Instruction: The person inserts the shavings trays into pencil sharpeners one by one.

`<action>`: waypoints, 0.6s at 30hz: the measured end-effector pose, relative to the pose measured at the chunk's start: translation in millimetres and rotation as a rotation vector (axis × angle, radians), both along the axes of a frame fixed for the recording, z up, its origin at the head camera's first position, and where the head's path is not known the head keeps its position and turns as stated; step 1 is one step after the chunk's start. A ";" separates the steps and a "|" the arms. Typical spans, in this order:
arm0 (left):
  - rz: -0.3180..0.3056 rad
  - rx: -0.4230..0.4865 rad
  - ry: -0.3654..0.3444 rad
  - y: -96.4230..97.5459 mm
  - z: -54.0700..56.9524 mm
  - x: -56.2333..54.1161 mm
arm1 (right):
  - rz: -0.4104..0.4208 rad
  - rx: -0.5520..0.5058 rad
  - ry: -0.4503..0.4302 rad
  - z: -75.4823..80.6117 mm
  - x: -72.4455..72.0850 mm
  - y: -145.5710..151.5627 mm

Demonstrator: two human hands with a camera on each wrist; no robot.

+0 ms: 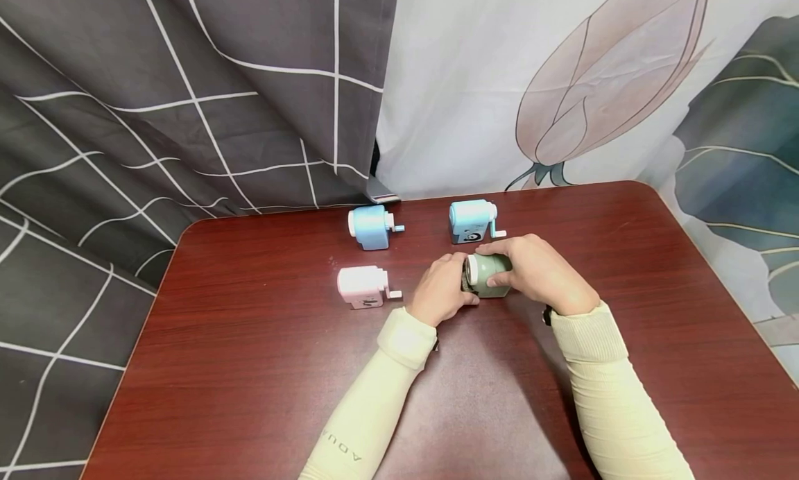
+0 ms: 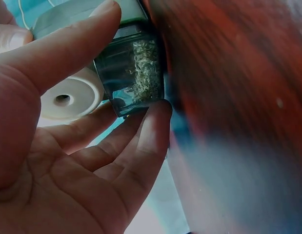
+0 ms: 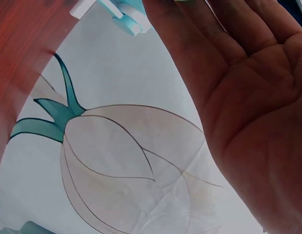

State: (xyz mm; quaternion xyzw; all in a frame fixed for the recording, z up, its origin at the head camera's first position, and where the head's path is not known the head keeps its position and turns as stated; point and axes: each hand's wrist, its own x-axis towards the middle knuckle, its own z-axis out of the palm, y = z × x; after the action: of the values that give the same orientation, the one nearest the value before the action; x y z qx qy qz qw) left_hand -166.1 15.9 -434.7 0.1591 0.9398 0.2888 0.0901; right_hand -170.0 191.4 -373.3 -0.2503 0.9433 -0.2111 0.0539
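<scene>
A green crank pencil sharpener stands on the table, its white round face turned left. My right hand grips its body from the right, thumb on the near side. At its left end my left hand pinches the clear shavings drawer between thumb and fingers. In the left wrist view the drawer juts out of the green body, with pale pencil shavings inside. The palm fills the right side of the right wrist view, and the sharpener is mostly hidden there.
A pink sharpener stands left of my left hand. Farther back are a blue sharpener and a light blue one with a panda picture, close beyond my right hand. Curtains hang behind the dark red table.
</scene>
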 end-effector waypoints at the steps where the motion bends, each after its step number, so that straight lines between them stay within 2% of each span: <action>1: 0.000 0.001 0.004 0.5 -0.4 -0.1 | 0.000 0.002 0.002 -0.1 -0.1 0.0; 18: -0.009 0.058 0.017 3.2 -5.3 -1.1 | 0.009 0.012 0.020 -0.6 -0.1 -0.6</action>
State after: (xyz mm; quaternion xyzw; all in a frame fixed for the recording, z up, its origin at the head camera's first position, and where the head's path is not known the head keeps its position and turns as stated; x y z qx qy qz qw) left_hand -167.2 19.1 -439.9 0.1684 0.9309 0.3144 0.0789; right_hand -170.2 190.9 -373.9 -0.2564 0.9439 -0.2029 0.0470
